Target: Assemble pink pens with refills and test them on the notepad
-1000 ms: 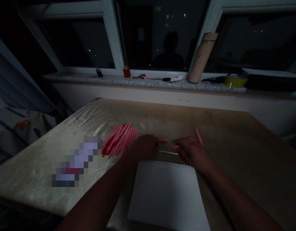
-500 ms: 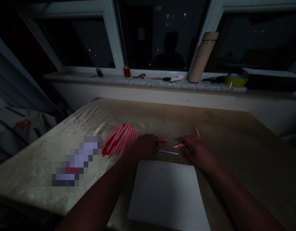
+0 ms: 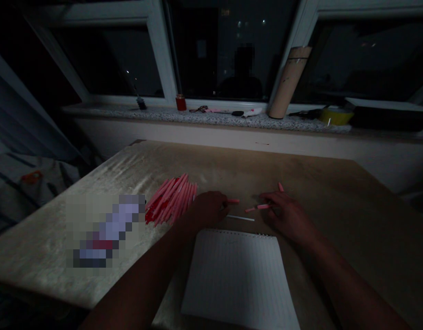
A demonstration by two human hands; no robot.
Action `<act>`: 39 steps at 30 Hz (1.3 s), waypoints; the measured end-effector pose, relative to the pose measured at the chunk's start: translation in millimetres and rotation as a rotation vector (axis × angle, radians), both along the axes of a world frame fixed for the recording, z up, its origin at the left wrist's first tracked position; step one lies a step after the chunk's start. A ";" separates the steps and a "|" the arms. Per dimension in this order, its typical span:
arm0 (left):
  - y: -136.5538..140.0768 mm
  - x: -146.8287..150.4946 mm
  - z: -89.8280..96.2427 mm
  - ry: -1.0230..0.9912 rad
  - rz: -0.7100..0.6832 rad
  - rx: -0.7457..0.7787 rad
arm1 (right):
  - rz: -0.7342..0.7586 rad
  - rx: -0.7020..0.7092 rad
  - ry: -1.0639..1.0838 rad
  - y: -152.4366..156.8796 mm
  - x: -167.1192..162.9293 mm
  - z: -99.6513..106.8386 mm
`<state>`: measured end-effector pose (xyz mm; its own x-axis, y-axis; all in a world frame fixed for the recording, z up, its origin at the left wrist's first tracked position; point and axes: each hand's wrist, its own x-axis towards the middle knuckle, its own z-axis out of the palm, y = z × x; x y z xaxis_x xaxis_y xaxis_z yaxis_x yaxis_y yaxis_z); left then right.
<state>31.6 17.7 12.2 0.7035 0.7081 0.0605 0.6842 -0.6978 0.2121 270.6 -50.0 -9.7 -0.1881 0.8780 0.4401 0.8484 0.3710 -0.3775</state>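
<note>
My left hand [image 3: 211,206] is closed, with a short pink pen part [image 3: 233,200] sticking out to the right of its fingertips. My right hand [image 3: 283,211] pinches a pink pen barrel [image 3: 264,206] pointing left. Just off that barrel's left end is a small pink pen piece [image 3: 251,210]; whether they touch I cannot tell. Between the hands a thin white stick [image 3: 241,218], like a pen refill, lies on the table. Another pink piece [image 3: 281,186] shows behind my right hand. Left of my left hand lies a pile of pink pens [image 3: 173,197] with red bits among them.
A lined spiral notebook [image 3: 239,279] lies between my forearms on the table [image 3: 318,183]. A blurred-out long object [image 3: 111,231] is at the left. On the windowsill [image 3: 156,114] stand a red jar [image 3: 180,102], a cardboard tube [image 3: 290,82] and a yellow tape roll [image 3: 336,115].
My right hand has shifted slightly right with its pink barrel, and a dark gap now shows between the barrel and the small piece at its left. My left hand has stayed put.
</note>
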 end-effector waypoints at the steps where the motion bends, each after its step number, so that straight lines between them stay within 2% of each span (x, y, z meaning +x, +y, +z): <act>1: -1.5 1.2 0.6 -0.010 0.004 -0.002 | 0.006 0.003 0.009 -0.2 -0.9 -0.3; 10: -18.7 17.6 -7.7 -0.166 -0.104 0.035 | 0.046 0.008 0.016 -3.0 -12.9 0.8; 16: -12.4 37.9 -11.5 -0.022 -0.106 0.073 | -0.005 0.033 0.015 3.3 -8.3 -6.0; 21: -7.8 45.5 -13.4 0.049 -0.111 0.069 | -0.002 -0.106 0.048 4.3 -15.3 -7.3; 26: -7.6 46.1 -17.4 0.061 -0.125 0.093 | 0.002 -0.209 0.050 4.9 -22.8 -8.4; 39: -4.7 15.1 -9.7 -0.054 -0.079 0.067 | -0.009 -0.158 0.116 1.7 -19.3 -9.2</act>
<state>46.7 13.0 2.5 0.7516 0.6433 0.1458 0.6149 -0.7633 0.1981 251.3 -48.3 -18.9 -0.1361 0.9392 0.3153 0.7986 0.2924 -0.5261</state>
